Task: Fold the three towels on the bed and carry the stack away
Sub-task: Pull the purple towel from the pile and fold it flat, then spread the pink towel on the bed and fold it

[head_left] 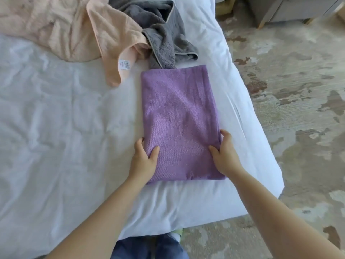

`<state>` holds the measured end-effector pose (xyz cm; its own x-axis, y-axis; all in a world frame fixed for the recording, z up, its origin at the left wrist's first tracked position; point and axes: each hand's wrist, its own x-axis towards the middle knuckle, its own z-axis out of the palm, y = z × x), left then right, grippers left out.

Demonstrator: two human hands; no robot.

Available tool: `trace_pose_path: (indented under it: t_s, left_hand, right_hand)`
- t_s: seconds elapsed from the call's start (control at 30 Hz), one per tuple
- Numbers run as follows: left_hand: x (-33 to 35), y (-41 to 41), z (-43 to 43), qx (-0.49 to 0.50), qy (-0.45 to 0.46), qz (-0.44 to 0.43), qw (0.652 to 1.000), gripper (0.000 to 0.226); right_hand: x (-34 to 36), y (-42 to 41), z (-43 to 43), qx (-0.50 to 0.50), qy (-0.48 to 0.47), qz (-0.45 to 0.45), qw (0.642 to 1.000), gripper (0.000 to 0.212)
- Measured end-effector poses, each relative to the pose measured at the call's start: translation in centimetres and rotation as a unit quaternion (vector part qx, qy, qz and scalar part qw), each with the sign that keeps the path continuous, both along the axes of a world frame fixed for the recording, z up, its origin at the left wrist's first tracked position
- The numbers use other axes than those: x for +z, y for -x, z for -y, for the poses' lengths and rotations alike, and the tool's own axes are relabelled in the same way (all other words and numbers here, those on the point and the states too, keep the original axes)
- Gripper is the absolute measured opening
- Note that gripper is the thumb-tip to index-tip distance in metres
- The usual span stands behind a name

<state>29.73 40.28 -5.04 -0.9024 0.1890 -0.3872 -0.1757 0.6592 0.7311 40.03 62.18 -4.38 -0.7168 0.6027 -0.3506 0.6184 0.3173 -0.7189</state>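
My left hand [143, 157] and right hand [223, 154] each clasped a long side of the folded purple towel [177, 113] near its close end, thumbs pressed on the top face, fingers curled round the edges. The towel lay flat as a neat oblong near the right edge of the bed [56, 128], its far end touching the grey towel [160, 34]. That one sat crumpled beyond it, with the peach towel [74, 28] sprawled to its left, partly overlapping it; neither was folded.

Assessment: one towel of three was near done; the step in hand appeared to be a last fold, or a shift to clear working room. To do it well, I judged both hands should lift together, bringing the near end squarely over the far so the corners met, then smoothing the top flat. Risk noted: the inner layers could slide and splay if only the top ply were caught. The far end lay on a corner of the grey towel, which could drag.
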Motion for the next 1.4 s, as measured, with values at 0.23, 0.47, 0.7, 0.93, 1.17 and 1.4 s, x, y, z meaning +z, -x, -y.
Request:
trace_pose_path:
  t_s: [0.23,0.47,0.7,0.93,1.17,1.4]
  left_hand:
    - [1.5,-6.2,0.0,-0.110,0.158,-0.024,0.981,0.075]
    - [-0.2,-2.2,-3.3,-0.270,0.213,-0.314,0.885,0.064]
    - [-3.2,-1.3,0.1,-0.353,0.298,-0.240,0.854,0.071]
    - [2.4,4.9,5.6,-0.346,0.211,-0.248,0.880,0.060]
    - [6.4,19.3,18.2,-0.220,0.179,-0.276,0.918,0.045]
    - [4.8,32.2,29.7,-0.183,0.296,-0.204,0.915,0.061]
  right_hand:
    - [1.4,-3.1,-1.8,0.101,-0.089,0.116,0.984,0.067]
    - [-0.7,0.2,1.2,0.231,-0.336,0.022,0.913,0.064]
    - [-4.0,-1.6,0.4,0.188,-0.329,0.163,0.911,0.075]
    - [2.2,2.2,2.8,0.148,-0.304,0.141,0.930,0.052]
    - [5.8,16.8,13.3,0.153,-0.232,0.031,0.960,0.033]
    - [4.4,30.2,22.2,0.142,-0.229,0.017,0.963,0.036]
